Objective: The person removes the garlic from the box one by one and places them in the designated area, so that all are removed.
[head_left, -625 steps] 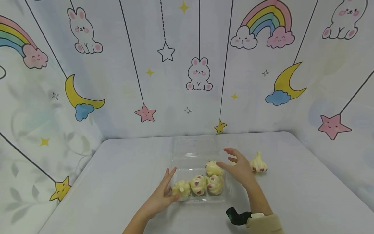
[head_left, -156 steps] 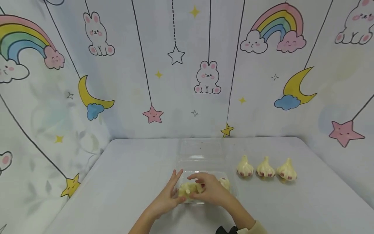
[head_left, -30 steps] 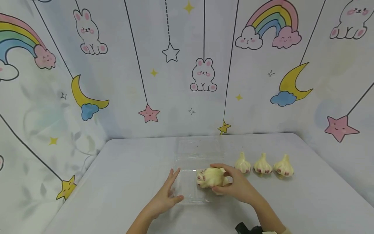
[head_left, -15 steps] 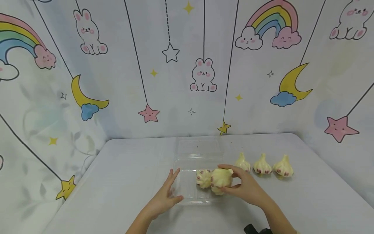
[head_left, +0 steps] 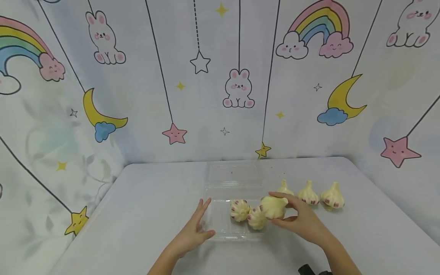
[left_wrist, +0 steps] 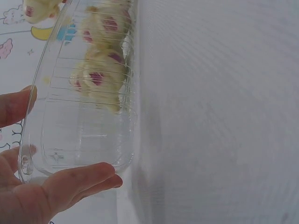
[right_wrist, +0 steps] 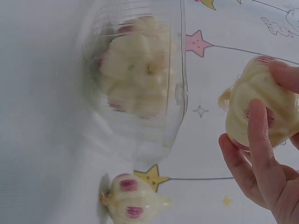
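My right hand [head_left: 306, 219] pinches a garlic bulb [head_left: 274, 207] between thumb and fingers, raised above the right side of a clear plastic box [head_left: 218, 221]. Its stem points right in the head view; its roots show in the right wrist view. Two garlic bulbs lie in the box, one near its middle [head_left: 239, 210] and one nearer the front right [head_left: 256, 219]. At the box's left side my left hand [head_left: 192, 233] rests with fingers spread and fairly straight, touching the wall near a corner, as the left wrist view shows.
Right of the box, three garlic bulbs stand stem up in a row: one partly behind my right hand [head_left: 284, 186], a middle one [head_left: 308, 194] and a right one [head_left: 332, 196]. The box's clear lid [head_left: 233, 173] lies folded back. A patterned cloth wall [head_left: 144, 114] borders the white table.
Within the last second my right hand has carried the bulb rightward, uncovering the front bulb in the box. Over the longer span, the table row has grown from one bulb to three. The left hand stays put.
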Tool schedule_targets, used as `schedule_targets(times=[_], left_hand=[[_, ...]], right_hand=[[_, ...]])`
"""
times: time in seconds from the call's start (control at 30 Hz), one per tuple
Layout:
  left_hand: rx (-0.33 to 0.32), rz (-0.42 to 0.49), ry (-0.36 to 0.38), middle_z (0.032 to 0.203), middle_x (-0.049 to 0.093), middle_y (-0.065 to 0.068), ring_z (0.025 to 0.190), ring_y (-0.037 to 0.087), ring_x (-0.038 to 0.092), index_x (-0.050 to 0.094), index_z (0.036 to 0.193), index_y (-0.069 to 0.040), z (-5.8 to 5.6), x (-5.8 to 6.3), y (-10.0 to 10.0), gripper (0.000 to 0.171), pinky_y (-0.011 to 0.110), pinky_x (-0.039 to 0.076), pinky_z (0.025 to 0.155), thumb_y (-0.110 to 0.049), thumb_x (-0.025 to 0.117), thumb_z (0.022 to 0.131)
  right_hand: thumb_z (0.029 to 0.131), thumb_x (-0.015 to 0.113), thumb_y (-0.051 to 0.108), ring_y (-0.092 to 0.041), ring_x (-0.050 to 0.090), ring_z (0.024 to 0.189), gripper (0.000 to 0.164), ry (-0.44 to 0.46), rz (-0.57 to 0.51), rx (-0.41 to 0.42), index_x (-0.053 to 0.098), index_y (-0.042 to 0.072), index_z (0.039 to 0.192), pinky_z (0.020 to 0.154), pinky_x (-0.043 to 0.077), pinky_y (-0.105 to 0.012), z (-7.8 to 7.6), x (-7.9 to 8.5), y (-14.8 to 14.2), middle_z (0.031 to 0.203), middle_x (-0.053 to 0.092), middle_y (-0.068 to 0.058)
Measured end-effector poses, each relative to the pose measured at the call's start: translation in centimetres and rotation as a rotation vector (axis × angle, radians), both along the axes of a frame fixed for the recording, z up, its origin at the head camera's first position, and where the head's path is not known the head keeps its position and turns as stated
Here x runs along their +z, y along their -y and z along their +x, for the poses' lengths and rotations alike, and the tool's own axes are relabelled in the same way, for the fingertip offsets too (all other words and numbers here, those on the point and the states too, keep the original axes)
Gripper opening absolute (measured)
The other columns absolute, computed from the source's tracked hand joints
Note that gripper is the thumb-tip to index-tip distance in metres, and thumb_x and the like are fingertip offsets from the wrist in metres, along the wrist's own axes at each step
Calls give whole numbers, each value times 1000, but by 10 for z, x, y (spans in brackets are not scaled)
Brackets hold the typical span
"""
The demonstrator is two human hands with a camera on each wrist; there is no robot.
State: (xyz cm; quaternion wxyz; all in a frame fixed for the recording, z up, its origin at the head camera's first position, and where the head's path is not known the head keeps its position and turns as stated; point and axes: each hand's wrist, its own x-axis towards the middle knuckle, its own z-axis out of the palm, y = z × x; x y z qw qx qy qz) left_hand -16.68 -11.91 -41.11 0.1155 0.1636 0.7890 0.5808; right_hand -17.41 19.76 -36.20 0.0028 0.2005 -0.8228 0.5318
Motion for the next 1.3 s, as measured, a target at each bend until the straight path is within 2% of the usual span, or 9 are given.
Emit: schedule_targets(times=[0.23,0.5,0.8,1.1,1.17,1.3], left_hand=[[6,-3,10,148,-19,21,128,55,5,9,148,-26,1,2,-1,88,63,19,100,-4,63,83],[3,0,10,147,-20,22,127,57,4,8,148,-25,1,2,0,88,64,18,100,-3,63,83],[-9,12,10,147,-20,21,128,56,3,8,148,-24,1,2,0,87,63,17,100,-2,62,83],[-9,9,16,147,-21,22,127,57,3,7,148,-24,2,4,0,88,65,18,99,-2,62,83],[-7,6,19,147,-21,22,127,57,3,7,148,-24,2,4,0,88,65,18,99,-2,62,83],[-4,4,19,147,-21,21,126,58,5,7,148,-25,2,4,0,88,64,19,99,-2,62,83]], right_hand=[[72,78,17,-15,57,93,63,-45,-1,-2,51,12,128,61,56,-29,1,5,-7,129,48,-12],[73,77,16,-9,55,91,62,-75,25,-12,51,12,129,61,56,-29,-1,5,-15,127,50,-13],[72,78,20,-34,55,102,63,-40,80,-82,51,13,128,64,56,-25,-4,5,-23,131,46,-17],[72,78,24,-43,51,107,63,-16,143,-143,52,12,128,65,54,-25,-11,1,-33,134,43,-20],[71,78,26,-43,51,106,63,-10,175,-165,52,13,127,65,53,-27,-11,1,-34,134,43,-21],[71,78,29,-43,52,105,64,-3,232,-194,52,13,127,73,52,-40,-12,2,-34,132,45,-24]])
